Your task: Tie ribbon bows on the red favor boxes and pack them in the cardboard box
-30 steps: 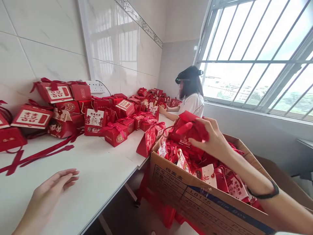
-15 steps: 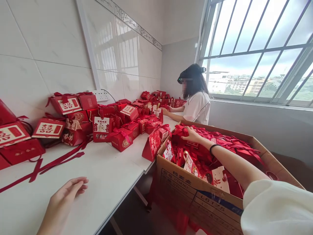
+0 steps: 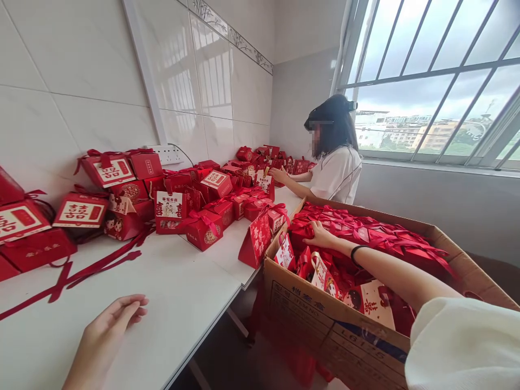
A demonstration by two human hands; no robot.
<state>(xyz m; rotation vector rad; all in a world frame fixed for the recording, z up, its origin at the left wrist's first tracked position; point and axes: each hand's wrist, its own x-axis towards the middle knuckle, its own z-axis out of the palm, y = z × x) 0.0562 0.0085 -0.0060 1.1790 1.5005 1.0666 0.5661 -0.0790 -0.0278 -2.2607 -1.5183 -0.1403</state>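
Note:
My right hand [image 3: 319, 236] reaches into the cardboard carton [image 3: 317, 303] and has its fingers round a red gift box [image 3: 299, 234] near the carton's far left corner. Part of that box is covered by the fingers. Red boxes with ribbons [image 3: 365, 225] fill the carton around my hand, and white printed tags [image 3: 323, 273] stick up near its front. Over the white table [image 3: 182, 292], my left hand [image 3: 116, 325] is loosely curled and holds nothing. A loose dark red ribbon [image 3: 101, 262] lies on the tabletop beyond it.
Piles of red boxes [image 3: 170, 211] line the tiled wall. A tent-shaped red box [image 3: 255, 238] stands at the table's edge beside the carton. Another person [image 3: 335, 157] in white handles boxes at the far end. A power strip [image 3: 167, 154] is by the wall, and a barred window [image 3: 439, 97] at right.
My right hand has moved slightly lower in the carton, with the red box lower among the others. My left hand has stayed in place. The view has shifted slightly.

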